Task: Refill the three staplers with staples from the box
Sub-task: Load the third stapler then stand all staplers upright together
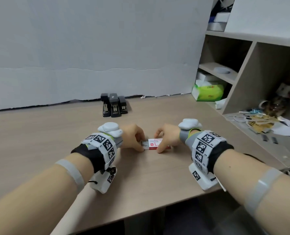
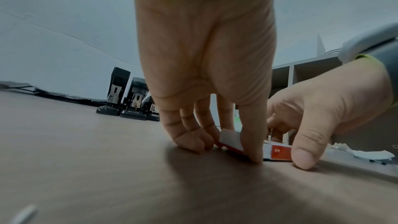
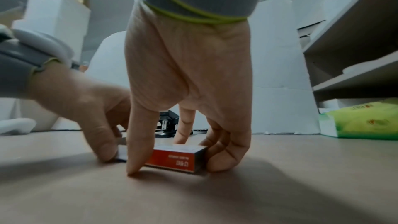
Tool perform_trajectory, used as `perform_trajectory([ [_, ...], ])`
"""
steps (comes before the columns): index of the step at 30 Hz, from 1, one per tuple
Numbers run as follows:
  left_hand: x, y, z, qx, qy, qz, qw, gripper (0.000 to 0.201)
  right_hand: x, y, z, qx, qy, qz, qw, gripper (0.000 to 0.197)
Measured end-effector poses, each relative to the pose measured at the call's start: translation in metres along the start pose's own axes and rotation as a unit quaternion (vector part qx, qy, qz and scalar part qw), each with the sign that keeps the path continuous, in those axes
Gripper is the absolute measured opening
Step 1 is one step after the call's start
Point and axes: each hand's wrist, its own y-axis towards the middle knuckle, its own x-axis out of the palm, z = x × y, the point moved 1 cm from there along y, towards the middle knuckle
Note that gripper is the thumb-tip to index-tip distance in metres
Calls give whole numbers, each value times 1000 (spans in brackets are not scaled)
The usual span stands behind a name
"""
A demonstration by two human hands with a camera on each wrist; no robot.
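A small red and white staple box lies on the wooden desk between my hands. My right hand pinches the box between thumb and fingers. My left hand pinches the white inner tray that sticks out of the box's left end. Three black staplers stand side by side at the back of the desk, their tops hinged up, beyond both hands.
A shelf unit stands at the right with a green tissue pack and a clutter of papers. A white board backs the desk. A few loose staple strips lie by the shelf.
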Motion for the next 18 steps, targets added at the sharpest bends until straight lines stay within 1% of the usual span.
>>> perform_trajectory([
  [3, 2, 0, -1, 2, -15, 20, 1000, 35, 6, 4, -5, -19, -25, 12, 999, 42],
  [5, 0, 0, -4, -2, -48, 32, 998, 32, 5, 8, -8, -25, -10, 22, 999, 39],
  [7, -4, 4, -13, -1, -111, 53, 992, 27, 1, 14, -11, -31, 23, 37, 999, 40],
  [9, -13, 7, -23, 3, -190, 84, 978, 26, -5, 20, -16, -41, 74, 58, 995, 39],
  [10, -18, 9, -27, 1, -244, 100, 965, 28, -9, 25, -20, -46, 93, 70, 992, 38],
  [12, -26, 10, -33, -6, -350, 123, 929, 37, -14, 34, -26, -54, 108, 101, 988, 35],
  [14, -33, 11, -39, -5, -441, 122, 889, 41, -17, 43, -33, -62, 113, 122, 984, 33],
  [17, -39, 16, -49, -8, -566, 95, 819, 22, -21, 57, -39, -64, 116, 138, 982, 32],
  [18, -40, 18, -53, -14, -589, 91, 803, 19, -21, 61, -40, -63, 111, 139, 982, 32],
])
